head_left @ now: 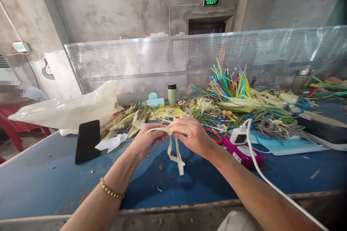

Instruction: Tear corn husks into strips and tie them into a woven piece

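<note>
Close together above the middle of the blue table, both hands pinch a pale, thin strip (173, 156). My left hand (148, 139) has its thumb and fingers closed on the strip; one end curves over its thumb and another part stands up behind it. My right hand (191, 133) grips the same strip with bent fingers, its fingertips almost touching those of my left hand. Two lengths of the strip hang down below the fingertips, folded near the bottom. Whether they form one piece or several is hidden between the fingers.
A black phone (87, 141) lies left, near dried husks (116, 121) and a plastic bag (73, 106). Behind the hands stands a green bottle (172, 95). To the right are a purple power strip (245, 153), a white cable (261, 173), blue masks (287, 145) and colourful stems (230, 85).
</note>
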Motion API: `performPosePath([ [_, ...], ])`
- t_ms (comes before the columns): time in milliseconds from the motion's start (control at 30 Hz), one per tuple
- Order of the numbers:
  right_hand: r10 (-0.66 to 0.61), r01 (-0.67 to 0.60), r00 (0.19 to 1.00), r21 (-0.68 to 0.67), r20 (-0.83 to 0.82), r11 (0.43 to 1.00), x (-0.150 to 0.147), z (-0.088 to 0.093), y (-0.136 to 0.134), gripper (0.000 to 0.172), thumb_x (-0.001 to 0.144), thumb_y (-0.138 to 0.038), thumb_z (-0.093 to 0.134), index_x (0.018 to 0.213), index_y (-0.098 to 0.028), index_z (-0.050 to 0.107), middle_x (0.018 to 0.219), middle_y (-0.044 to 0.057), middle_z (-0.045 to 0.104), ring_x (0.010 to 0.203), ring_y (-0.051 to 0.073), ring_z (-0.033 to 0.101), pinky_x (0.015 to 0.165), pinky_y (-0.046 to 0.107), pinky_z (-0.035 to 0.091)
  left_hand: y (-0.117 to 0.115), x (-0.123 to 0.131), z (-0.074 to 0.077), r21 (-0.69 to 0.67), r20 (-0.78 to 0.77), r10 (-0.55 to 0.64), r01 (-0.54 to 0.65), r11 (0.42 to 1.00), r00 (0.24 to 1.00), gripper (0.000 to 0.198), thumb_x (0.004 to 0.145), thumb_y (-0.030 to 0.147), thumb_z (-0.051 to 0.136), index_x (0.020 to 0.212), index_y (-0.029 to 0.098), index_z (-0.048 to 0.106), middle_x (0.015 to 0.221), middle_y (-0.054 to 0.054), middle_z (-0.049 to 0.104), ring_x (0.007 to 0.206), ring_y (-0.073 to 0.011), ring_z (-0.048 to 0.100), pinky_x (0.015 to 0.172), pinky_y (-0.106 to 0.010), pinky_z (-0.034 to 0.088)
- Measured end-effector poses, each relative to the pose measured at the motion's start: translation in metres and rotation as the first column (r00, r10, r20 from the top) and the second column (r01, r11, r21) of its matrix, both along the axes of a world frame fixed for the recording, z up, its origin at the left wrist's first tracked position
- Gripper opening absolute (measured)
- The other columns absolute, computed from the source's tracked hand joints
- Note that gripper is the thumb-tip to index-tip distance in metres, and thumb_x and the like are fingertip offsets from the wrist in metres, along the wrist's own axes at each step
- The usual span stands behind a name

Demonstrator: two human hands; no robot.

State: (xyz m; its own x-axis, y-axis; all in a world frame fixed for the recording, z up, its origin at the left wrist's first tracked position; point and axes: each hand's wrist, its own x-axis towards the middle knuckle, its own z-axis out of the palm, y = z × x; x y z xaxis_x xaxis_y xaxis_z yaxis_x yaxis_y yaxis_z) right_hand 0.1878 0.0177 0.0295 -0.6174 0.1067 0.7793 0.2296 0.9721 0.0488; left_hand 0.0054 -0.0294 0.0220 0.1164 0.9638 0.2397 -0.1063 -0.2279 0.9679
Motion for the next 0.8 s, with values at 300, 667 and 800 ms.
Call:
performPosePath([
  [300, 0.037, -0.033, 0.998, 0.078, -0.055, 0.996, 0.0008, 0.0004, -0.0064, 0.014, 0.094, -0.014, 0.056, 0.096, -0.020, 0.068, 0.096, 0.003, 0.072, 0.089, 0.014, 0.065, 0.077, 0.032, 0.040, 0.0017, -0.0039, -0.0008, -0.036, 0.111, -0.060, 0.064, 0.997, 0.992, 0.014, 0.064, 0.017, 0.073, 0.075, 0.009, 0.072, 0.068, -0.004, 0.061, 0.059, -0.0088, 0.049, 0.057, -0.023, 0.035],
  [667, 0.057, -0.054, 0.997, 0.053, -0.060, 0.997, 0.0008, -0.0030, -0.0084, 0.019, 0.092, -0.009, 0.052, 0.101, -0.018, 0.066, 0.096, 0.006, 0.071, 0.089, 0.017, 0.065, 0.078, 0.031, 0.052, 0.0019, 0.0001, -0.0033, -0.028, 0.088, -0.030, 0.032, 0.999, 0.996, 0.024, 0.064, 0.031, 0.081, 0.074, 0.011, 0.072, 0.062, -0.002, 0.059, 0.059, -0.0101, 0.051, 0.059, -0.023, 0.039],
  [800, 0.040, -0.043, 0.989, -0.018, -0.140, 0.999, -0.0008, -0.0034, -0.0103, 0.020, 0.092, -0.009, 0.051, 0.099, -0.019, 0.067, 0.091, 0.006, 0.070, 0.085, 0.017, 0.066, 0.076, 0.030, 0.053, 0.0015, 0.0003, -0.0046, -0.018, 0.006, -0.008, 0.008, 1.000, 1.000, 0.029, 0.071, 0.039, 0.077, 0.077, 0.012, 0.071, 0.064, -0.003, 0.061, 0.057, -0.0102, 0.051, 0.055, -0.023, 0.037],
])
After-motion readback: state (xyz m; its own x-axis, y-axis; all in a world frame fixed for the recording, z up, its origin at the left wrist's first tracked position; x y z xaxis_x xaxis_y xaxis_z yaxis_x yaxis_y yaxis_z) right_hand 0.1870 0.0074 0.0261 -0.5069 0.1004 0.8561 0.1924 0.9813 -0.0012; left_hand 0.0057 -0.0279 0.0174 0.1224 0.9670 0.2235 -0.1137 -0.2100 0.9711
